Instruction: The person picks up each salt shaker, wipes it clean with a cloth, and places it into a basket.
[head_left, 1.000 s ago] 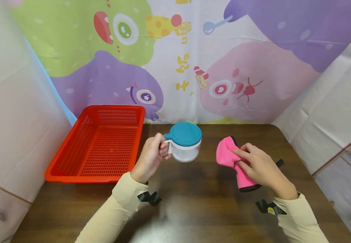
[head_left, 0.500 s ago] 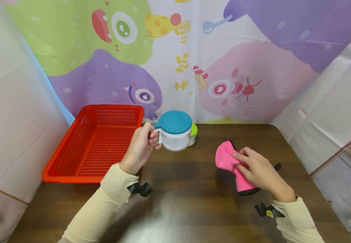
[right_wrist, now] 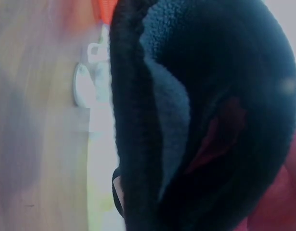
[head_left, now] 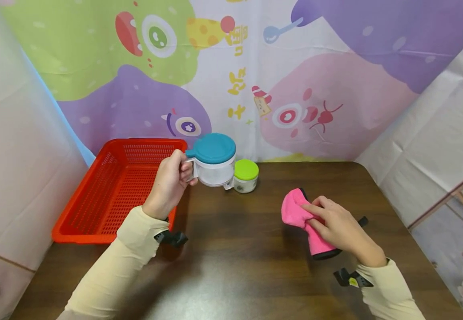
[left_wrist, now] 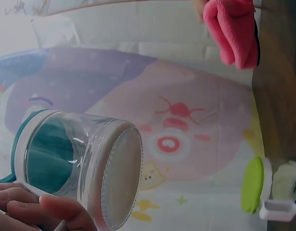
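Note:
By its handle, my left hand [head_left: 167,184] grips a clear jar [head_left: 215,174] with a teal lid [head_left: 214,149]. The jar is held above the table near the back, close to the basket's right side. In the left wrist view its ribbed base [left_wrist: 122,178] faces the camera. My right hand [head_left: 337,226] pinches a folded pink cloth [head_left: 295,211] with black edging over the right part of the table. Close up in the right wrist view, the cloth's dark edge [right_wrist: 131,120] curls round a grey-blue inner side [right_wrist: 172,115].
A smaller jar with a lime-green lid [head_left: 246,170] stands at the table's back, just right of the held jar. The red slotted basket [head_left: 81,238] sits on the left. A printed curtain [head_left: 231,124] hangs behind the brown table [head_left: 247,262].
My left hand has carried the teal-lidded jar left and farther back, uncovering the green-lidded jar. My right hand, still pinching the pink cloth, has barely moved.

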A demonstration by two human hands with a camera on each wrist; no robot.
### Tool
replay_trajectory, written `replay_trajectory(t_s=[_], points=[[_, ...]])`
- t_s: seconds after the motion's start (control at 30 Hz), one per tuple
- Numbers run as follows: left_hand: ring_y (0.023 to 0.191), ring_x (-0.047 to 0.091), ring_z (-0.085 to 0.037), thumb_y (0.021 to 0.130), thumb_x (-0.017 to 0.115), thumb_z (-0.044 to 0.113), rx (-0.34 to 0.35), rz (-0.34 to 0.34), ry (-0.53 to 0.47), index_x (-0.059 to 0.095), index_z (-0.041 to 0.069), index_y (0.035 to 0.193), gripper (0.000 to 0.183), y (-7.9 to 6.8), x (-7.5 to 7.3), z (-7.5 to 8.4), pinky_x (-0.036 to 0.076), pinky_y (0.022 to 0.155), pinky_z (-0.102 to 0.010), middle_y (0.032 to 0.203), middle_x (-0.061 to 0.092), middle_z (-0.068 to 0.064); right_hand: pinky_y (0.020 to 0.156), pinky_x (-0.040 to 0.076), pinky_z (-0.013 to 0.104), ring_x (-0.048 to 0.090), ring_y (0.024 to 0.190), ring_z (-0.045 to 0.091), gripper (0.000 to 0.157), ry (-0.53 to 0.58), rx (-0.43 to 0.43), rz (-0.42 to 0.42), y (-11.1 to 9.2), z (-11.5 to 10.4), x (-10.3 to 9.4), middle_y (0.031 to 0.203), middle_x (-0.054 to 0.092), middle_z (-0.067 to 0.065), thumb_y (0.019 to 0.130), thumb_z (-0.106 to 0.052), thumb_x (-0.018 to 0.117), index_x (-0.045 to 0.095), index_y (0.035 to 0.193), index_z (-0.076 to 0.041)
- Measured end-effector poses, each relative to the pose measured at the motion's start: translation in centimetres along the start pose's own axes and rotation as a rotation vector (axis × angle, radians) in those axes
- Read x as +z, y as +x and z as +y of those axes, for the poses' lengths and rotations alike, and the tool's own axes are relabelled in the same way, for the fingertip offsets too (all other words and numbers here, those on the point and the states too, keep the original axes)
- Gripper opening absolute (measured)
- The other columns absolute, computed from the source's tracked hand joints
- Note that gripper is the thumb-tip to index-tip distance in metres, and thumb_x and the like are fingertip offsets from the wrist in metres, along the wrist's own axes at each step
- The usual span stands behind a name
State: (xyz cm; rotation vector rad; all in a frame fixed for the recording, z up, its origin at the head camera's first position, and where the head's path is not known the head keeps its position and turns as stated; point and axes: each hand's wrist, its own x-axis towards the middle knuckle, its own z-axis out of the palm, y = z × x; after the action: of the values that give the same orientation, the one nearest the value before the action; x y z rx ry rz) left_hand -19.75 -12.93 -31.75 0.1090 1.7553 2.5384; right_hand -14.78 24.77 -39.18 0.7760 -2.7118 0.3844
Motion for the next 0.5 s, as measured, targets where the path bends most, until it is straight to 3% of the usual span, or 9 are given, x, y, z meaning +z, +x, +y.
replay_trajectory(t_s=[0.27, 0.5], points=[[0.052, 0.027, -0.014, 0.089, 0.030, 0.011, 0.052, 0.013, 0.024, 0.036, 0.014, 0.054, 0.035, 1.0, -1.1, 1.2, 0.032, 0.053, -0.026, 0.050, 0.031, 0.004, 0.066, 0.044, 0.030, 0.052, 0.075, 0.010, 0.035, 0.007, -0.010, -0.019, -0.1, -0.3, 0.3, 0.092, 0.058, -0.002, 0.079, -0.012, 0.075, 0.071, 0.114, -0.011], [0.053, 0.025, -0.014, 0.090, 0.029, 0.012, 0.084, 0.030, 0.010, 0.035, 0.014, 0.055, 0.035, 1.9, -3.0, 2.2, 0.030, 0.054, -0.027, 0.051, 0.030, 0.004, 0.066, 0.043, 0.028, 0.050, 0.075, 0.009, 0.036, 0.027, 0.002, -0.050, -0.2, -0.6, 0.5, 0.092, 0.057, -0.002, 0.080, -0.011, 0.074, 0.071, 0.116, -0.011]])
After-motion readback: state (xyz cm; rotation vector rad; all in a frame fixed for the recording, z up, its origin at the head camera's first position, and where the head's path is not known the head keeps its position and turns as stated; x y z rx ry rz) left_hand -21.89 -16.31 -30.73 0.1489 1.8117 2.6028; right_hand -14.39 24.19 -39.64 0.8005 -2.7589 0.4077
